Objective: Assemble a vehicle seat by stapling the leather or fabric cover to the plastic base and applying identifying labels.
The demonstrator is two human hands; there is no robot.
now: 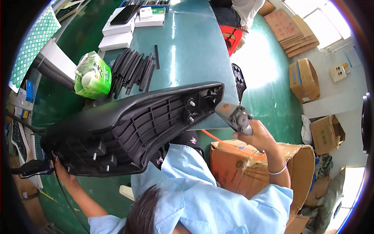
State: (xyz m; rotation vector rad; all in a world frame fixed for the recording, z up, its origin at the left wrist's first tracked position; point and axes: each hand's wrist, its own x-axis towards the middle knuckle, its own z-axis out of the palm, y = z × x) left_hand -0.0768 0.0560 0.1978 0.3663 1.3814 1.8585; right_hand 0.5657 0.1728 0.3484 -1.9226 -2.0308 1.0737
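A long black motorcycle seat [144, 121] is tilted up in front of me, its ribbed underside and several metal bolts showing. Its far right tip lies over the table's near edge. At the lower left end my left hand [64, 170] grips the rim, its fingertips partly hidden behind the seat, beside a black strap [33, 167]. My right hand [258, 135] is wrapped round the handle of a grey air staple gun [235, 117], with an orange hose [230, 143] below it. The gun's front end is close to the seat's right tip; I cannot tell whether they touch.
Black strips [132, 70], a green carton [92, 76] and white boxes [117, 39] lie on the green table [191, 50]. An open cardboard box [249, 171] stands by my right arm. Another person [245, 11] sits at the far right side of the table.
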